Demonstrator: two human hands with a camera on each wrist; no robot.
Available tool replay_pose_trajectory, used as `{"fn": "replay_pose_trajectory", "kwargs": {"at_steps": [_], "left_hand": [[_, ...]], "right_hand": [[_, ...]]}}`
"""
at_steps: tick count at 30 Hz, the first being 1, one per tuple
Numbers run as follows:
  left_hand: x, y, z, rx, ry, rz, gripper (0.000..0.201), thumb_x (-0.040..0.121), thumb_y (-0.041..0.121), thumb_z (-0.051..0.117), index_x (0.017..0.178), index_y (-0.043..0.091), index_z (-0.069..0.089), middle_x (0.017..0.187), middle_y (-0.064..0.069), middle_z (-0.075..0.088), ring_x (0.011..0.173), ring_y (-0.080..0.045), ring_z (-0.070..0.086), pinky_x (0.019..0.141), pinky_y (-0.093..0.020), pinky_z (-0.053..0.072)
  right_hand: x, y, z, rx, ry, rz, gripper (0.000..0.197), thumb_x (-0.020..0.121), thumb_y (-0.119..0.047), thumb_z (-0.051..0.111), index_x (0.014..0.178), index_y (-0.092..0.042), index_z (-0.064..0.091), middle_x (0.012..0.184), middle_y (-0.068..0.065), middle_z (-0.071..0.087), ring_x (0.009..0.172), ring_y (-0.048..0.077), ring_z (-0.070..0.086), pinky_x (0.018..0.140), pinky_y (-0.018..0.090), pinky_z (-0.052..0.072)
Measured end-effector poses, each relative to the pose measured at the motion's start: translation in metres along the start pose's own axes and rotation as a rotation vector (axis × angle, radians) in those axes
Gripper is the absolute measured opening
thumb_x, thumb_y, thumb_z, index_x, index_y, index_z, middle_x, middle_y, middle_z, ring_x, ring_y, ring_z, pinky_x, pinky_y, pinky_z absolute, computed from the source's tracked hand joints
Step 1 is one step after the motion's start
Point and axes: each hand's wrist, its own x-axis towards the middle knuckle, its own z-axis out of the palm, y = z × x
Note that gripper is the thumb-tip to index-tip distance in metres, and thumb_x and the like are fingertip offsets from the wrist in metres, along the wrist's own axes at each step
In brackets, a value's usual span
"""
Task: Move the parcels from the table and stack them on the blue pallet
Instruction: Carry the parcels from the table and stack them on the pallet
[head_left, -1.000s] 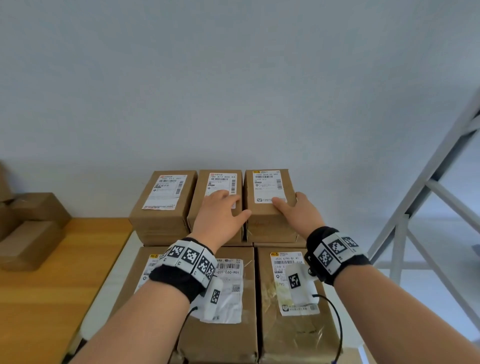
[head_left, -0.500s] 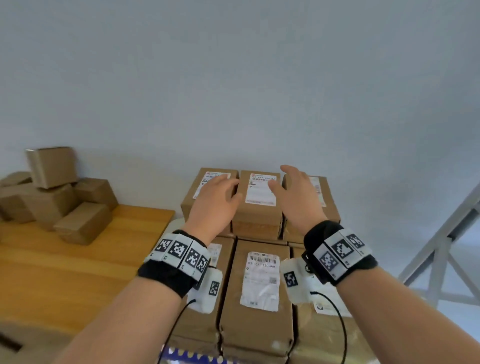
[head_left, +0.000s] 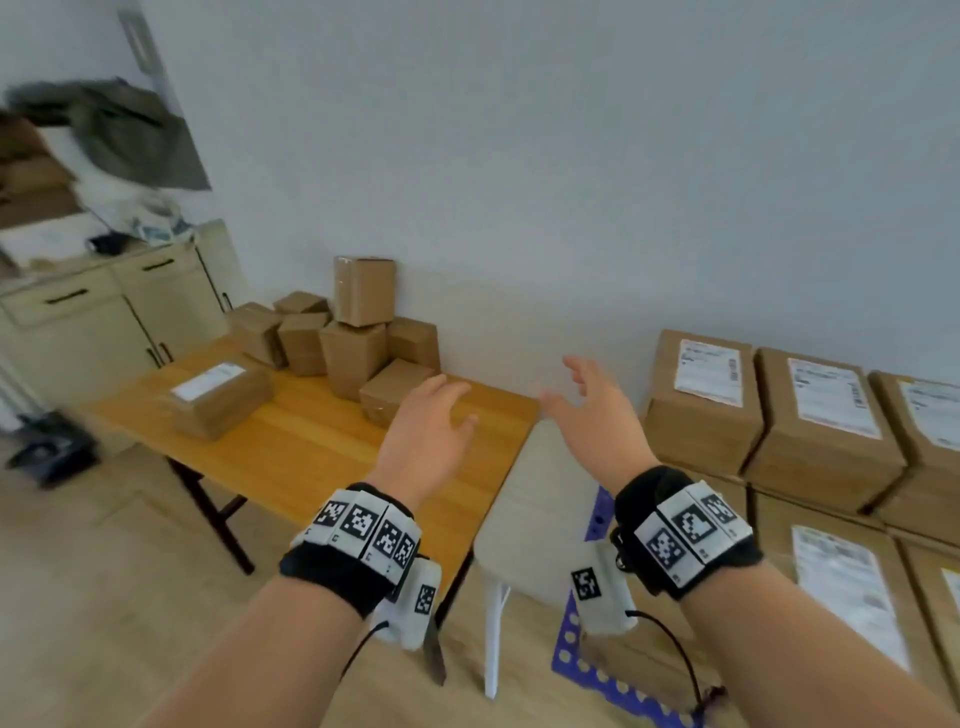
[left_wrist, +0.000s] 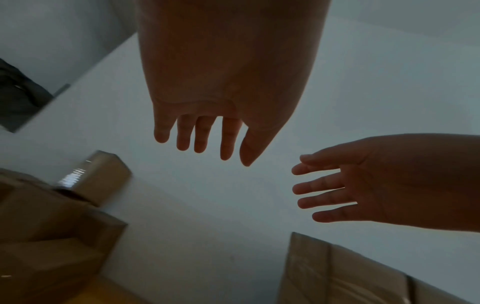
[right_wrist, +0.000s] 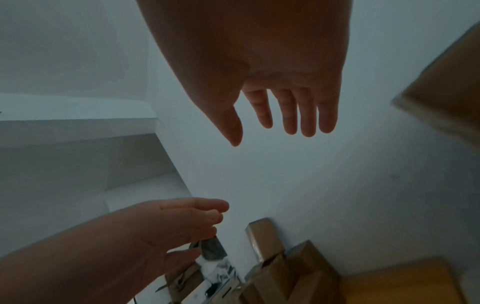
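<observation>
Left hand (head_left: 423, 434) and right hand (head_left: 597, 415) both empty, fingers spread, above table (head_left: 291, 447) edge.

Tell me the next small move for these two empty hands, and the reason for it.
Probably reach both hands forward and left to the nearest parcel in the cluster on the wooden table. The left hand and right hand are open, hold nothing, and hover near the table's corner, while the stacked parcels already sit on the blue pallet to the right.
</observation>
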Motion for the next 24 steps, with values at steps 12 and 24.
{"fn": "replay_pose_trajectory", "kwargs": {"at_steps": [12,24], "left_hand": [[-0.019,-0.175,-0.067,-0.024,-0.078,-0.238,0.046,0.101,0.032,0.048,0.145,0.023,0.044,0.158,0.001,0.029,0.144,-0.016,0.026,0.113,-0.034,0.03],[0.057,-0.291,-0.098,-0.024,-0.031,-0.4,0.043,0.101,0.03,0.047,0.143,0.022,0.045,0.156,0.0,0.032,0.141,-0.018,0.03,0.113,-0.038,0.033]], "right_hand": [[-0.005,-0.055,0.182,-0.025,-0.184,0.122,0.063,0.096,-0.042,0.058,0.15,-0.023,0.034,0.152,0.003,0.04,0.137,0.019,0.04,0.108,0.034,0.035],[0.103,-0.088,0.306,0.0,-0.346,0.075,0.061,0.096,-0.044,0.057,0.149,-0.024,0.035,0.152,0.002,0.038,0.135,0.018,0.042,0.11,0.037,0.039]]}}
